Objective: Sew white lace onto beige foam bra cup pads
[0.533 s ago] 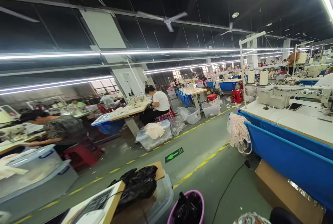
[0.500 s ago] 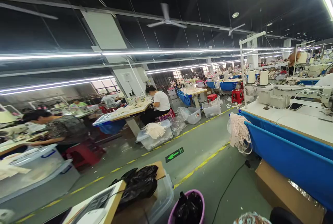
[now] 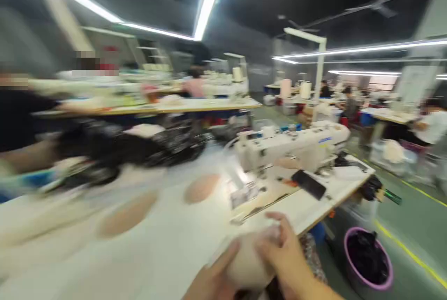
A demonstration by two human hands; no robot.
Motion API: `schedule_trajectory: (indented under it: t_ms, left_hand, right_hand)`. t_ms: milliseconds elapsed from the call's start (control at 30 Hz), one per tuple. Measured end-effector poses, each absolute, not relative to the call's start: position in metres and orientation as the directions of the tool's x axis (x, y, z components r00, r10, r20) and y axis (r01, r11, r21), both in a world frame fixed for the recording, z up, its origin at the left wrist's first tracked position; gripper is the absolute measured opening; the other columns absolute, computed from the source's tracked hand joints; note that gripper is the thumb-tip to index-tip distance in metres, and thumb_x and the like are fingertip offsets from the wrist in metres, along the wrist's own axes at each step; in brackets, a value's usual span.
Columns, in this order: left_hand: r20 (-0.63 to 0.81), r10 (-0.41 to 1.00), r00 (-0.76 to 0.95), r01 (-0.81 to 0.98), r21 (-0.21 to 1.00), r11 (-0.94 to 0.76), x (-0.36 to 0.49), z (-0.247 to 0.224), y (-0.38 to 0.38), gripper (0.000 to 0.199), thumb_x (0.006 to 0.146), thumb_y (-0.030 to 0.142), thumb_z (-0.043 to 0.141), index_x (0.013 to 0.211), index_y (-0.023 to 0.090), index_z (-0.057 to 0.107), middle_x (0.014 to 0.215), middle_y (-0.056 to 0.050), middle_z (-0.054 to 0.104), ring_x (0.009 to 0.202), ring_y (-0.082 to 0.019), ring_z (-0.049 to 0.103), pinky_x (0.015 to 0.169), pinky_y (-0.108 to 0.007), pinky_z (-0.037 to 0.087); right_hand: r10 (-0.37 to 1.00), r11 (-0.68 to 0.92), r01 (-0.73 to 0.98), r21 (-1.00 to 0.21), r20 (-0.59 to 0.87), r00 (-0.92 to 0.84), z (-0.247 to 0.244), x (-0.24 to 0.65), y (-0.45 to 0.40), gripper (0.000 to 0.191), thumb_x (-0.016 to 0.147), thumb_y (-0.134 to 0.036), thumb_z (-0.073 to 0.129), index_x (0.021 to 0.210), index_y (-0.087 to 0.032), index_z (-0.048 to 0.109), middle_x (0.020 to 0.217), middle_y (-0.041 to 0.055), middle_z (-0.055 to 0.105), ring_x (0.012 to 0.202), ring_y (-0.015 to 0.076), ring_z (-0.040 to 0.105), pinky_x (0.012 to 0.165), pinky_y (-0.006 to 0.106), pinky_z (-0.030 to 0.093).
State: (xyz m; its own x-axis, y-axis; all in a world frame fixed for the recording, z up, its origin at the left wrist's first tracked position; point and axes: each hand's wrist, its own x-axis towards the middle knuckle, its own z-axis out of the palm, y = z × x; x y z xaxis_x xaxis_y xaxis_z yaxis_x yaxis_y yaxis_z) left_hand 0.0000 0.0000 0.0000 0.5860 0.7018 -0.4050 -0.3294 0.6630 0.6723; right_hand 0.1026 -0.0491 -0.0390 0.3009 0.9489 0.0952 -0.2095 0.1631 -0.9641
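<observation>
Near the bottom edge of the head view, my left hand (image 3: 218,272) and my right hand (image 3: 281,249) are closed on a pale beige, cup-shaped fabric piece (image 3: 247,265). Motion blur hides its finer details. My left thumb lies along one side of it, while my right thumb and fingers pinch the other side. Just beyond my hands is a white sewing machine (image 3: 293,146) on the worktable. Two beige oval pieces (image 3: 202,188) lie flat to the left of the machine. A black phone (image 3: 309,183) rests before the machine's body.
The white tabletop (image 3: 167,244) extends left toward black plastic bags (image 3: 167,144). A co-worker's dark sleeve (image 3: 24,109) is at the far left. On the floor at right stands a purple bin (image 3: 368,258) holding a black bag. Other sewing tables stand behind.
The view has swung left and down, from the aisle to the worktable. Both my hands and the beige cup-shaped piece are now in sight; neither hand showed before.
</observation>
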Motion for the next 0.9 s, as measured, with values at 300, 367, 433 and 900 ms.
schedule_trajectory:
  t_ms: [300,367,433,900]
  left_hand:
    - [-0.327,0.872,0.364,-0.618,0.616,0.488,-0.013,-0.016,0.015,0.045,0.08,0.03,0.092,0.117,0.009,0.078,0.129,-0.018,0.075,0.123,-0.036,0.068,0.101,-0.041,0.06]
    - [-0.299,0.881,0.366,-0.617,0.63,0.471,-0.011,-0.018,0.017,0.049,0.077,0.035,0.094,0.115,0.009,0.079,0.131,-0.018,0.074,0.124,-0.037,0.068,0.102,-0.041,0.059]
    - [-0.284,0.899,0.334,-0.616,0.656,0.436,-0.01,-0.018,0.02,0.054,0.073,0.038,0.097,0.116,0.01,0.079,0.13,-0.018,0.075,0.124,-0.036,0.068,0.101,-0.041,0.059]
    - [-0.248,0.917,0.311,-0.604,0.693,0.393,-0.013,-0.016,0.03,0.053,0.071,0.041,0.099,0.111,0.012,0.082,0.12,-0.016,0.079,0.114,-0.034,0.072,0.098,-0.039,0.059]
  right_hand:
    - [0.965,0.041,-0.548,-0.835,-0.109,0.24,-0.059,0.131,-0.019,0.078,0.073,-0.045,0.096,0.136,-0.027,0.054,0.103,0.0037,0.076,0.092,0.0228,0.071,0.083,0.034,0.057]
    - [0.957,0.048,-0.519,-0.853,-0.109,0.268,-0.062,0.132,-0.015,0.078,0.073,-0.047,0.096,0.136,-0.027,0.055,0.095,0.0016,0.075,0.088,0.0209,0.07,0.082,0.032,0.056]
    - [0.95,0.052,-0.498,-0.865,-0.111,0.292,-0.065,0.134,-0.011,0.078,0.072,-0.048,0.096,0.135,-0.027,0.056,0.091,0.0002,0.075,0.085,0.0193,0.068,0.081,0.03,0.056]
    - [0.944,0.02,-0.501,-0.865,-0.148,0.293,-0.049,0.132,-0.007,0.075,0.071,-0.049,0.097,0.132,-0.026,0.06,0.096,0.0023,0.078,0.084,0.0196,0.071,0.079,0.031,0.058]
